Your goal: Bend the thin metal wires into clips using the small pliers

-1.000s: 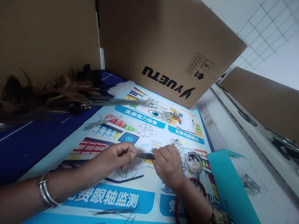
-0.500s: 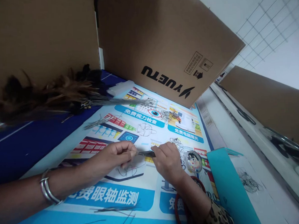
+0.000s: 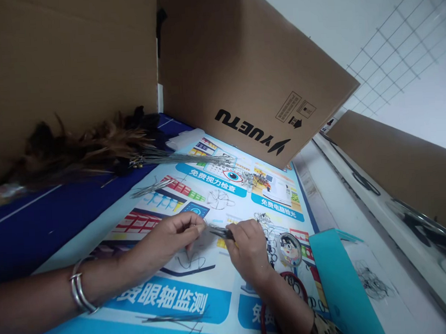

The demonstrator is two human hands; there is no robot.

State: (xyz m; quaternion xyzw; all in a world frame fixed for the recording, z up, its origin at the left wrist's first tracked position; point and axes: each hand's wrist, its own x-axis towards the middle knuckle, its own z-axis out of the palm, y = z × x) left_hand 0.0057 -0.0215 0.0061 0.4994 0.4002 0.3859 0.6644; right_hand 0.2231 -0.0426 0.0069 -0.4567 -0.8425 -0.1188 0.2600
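Observation:
My left hand (image 3: 183, 231), a silver bangle on its wrist, is closed with thumb and forefinger pinched on a thin wire (image 3: 208, 226), of which little shows. My right hand (image 3: 249, 248) is wrapped round dark-handled pliers (image 3: 222, 232). Their narrow jaws point left, close to my left fingertips; whether they touch the wire I cannot tell. Below the hands lies a small bundle of straight wires (image 3: 174, 318) on the printed sheet (image 3: 228, 266). Beyond them is a loosely coiled wire (image 3: 220, 199).
At the back left lie brown feathers (image 3: 94, 144) with long wire stems (image 3: 185, 158). A cardboard box (image 3: 259, 75) stands behind. Right of my right hand are a tangle of wire (image 3: 263, 224), a round tin (image 3: 289, 249), red-handled scissors (image 3: 264, 317) and a teal box (image 3: 341, 280).
The camera view has shifted slightly. The pliers' jaws now sit a little lower and apart from my left fingertips, where before they met them. Both hands keep their grips.

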